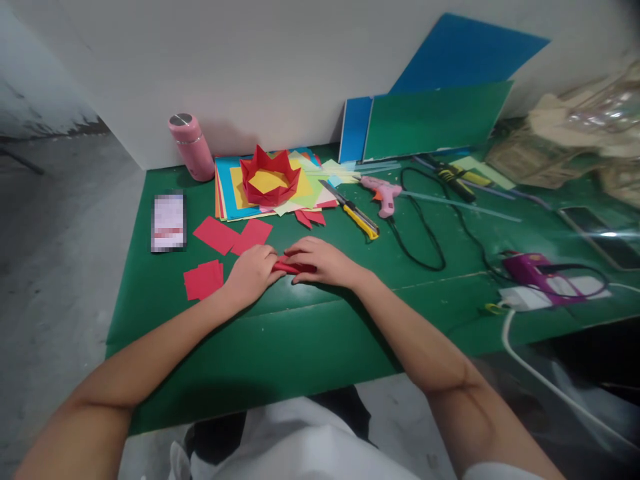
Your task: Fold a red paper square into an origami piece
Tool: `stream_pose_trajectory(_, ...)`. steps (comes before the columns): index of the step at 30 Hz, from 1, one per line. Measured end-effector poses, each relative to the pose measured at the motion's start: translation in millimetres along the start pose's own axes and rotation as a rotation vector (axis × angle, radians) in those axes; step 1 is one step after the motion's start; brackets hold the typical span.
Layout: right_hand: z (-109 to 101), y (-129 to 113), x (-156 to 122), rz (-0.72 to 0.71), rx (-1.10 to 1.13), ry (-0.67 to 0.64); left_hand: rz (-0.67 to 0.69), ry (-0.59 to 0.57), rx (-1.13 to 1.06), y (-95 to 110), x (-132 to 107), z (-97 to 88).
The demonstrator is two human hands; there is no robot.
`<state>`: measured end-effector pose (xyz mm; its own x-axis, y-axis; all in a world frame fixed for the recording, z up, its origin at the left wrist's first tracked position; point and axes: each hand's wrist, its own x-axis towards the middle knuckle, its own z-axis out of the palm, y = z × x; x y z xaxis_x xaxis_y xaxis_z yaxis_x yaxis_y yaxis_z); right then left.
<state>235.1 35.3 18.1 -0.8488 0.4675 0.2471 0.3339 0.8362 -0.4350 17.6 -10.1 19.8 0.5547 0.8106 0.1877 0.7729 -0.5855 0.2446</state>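
Both of my hands meet over a folded piece of red paper [295,267] on the green table. My left hand [254,270] pinches its left end, and the fingers of my right hand [323,261] curl over its right part, hiding much of it. Red paper rectangles [216,235] lie just beyond my left hand, and a small pile of red squares [204,280] is to its left. Farther back, a pointed red paper ring [253,190] stands on a stack of coloured paper [227,193]. Small folded red pieces [310,217] lie in front of the stack.
A yellow utility knife [357,217] and a pink glue gun [383,193] with its cord lie right of the paper. A pink bottle [191,148] stands at back left. Boards [435,123] lean on the wall; a phone [600,235] and a power strip [530,297] are at right.
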Motion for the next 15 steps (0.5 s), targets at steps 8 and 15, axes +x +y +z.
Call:
stream_pose_trajectory(8,-1,-2,-3,0.016,0.09,0.087,-0.157,0.186,-0.243,13,-12,-1.1)
stream_pose_trajectory(15,11,-2,-4,0.304,0.452,0.304,-0.307,0.267,-0.607,19,-14,6.2)
